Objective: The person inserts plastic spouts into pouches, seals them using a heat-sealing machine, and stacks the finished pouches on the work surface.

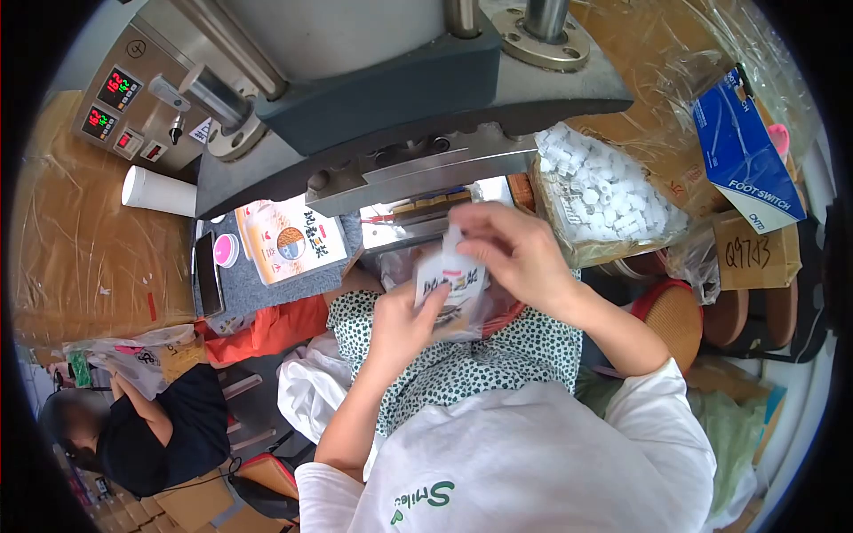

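A printed plastic pouch (451, 282) with dark characters and a narrow white top is held up in front of my lap. My left hand (402, 324) grips its lower left side, thumb across the front. At its top, my right hand (520, 253) has thumb and fingers bent in a pinch on the narrow white end; exactly what lies between the fingertips is partly hidden. Just beyond the hands is the metal jaw (426, 182) of a press machine. More printed pouches (293, 238) lie flat in a stack on the grey mat to the left.
A box of small white plastic spouts (604, 191) stands to the right of the press. Left are a control panel (124, 98) with lit digits, a white roll (158, 191), a pink-lidded tub (227, 250) and a phone (209, 274). A blue carton (746, 151) sits far right. Another person (164, 426) sits at lower left.
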The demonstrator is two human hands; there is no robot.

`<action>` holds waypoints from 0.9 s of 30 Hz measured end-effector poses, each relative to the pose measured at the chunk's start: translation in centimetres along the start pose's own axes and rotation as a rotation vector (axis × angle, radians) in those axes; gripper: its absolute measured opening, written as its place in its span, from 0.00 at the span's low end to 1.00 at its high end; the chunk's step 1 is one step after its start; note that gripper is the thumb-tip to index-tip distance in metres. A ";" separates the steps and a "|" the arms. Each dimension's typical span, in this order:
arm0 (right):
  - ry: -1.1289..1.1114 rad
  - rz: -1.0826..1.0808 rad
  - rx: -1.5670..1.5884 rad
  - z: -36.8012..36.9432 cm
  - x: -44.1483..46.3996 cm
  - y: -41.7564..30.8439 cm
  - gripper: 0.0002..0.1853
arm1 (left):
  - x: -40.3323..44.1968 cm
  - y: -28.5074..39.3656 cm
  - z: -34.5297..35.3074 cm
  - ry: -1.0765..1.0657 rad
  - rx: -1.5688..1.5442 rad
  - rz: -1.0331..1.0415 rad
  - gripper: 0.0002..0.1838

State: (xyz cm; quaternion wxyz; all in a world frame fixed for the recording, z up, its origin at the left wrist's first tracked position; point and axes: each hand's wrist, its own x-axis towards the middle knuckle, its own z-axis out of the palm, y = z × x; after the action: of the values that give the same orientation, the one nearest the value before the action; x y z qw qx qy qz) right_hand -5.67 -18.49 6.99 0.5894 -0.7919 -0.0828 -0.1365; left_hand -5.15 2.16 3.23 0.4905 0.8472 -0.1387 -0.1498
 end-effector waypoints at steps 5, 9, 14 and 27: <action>0.062 -0.035 -0.439 -3.9 -0.2 -0.1 0.13 | 4.3 -0.2 0.8 -0.033 -0.640 -0.305 0.15; 0.275 -0.021 -0.813 -6.8 0.7 2.5 0.10 | 5.8 -0.7 0.9 0.005 -0.781 -0.313 0.15; 0.277 -0.126 -0.912 -6.8 1.8 6.3 0.15 | 5.8 -2.1 0.7 -0.067 -0.835 -0.339 0.16; 0.241 -0.055 -0.869 -6.7 1.5 6.5 0.14 | 5.4 -1.7 1.2 -0.035 -0.789 -0.319 0.13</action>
State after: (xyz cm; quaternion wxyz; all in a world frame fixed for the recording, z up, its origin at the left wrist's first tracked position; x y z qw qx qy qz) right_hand -3.14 -26.87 3.32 0.2038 -0.9419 0.0305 -0.2652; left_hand -0.47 -0.02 0.55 0.7453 0.6028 0.0535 -0.2798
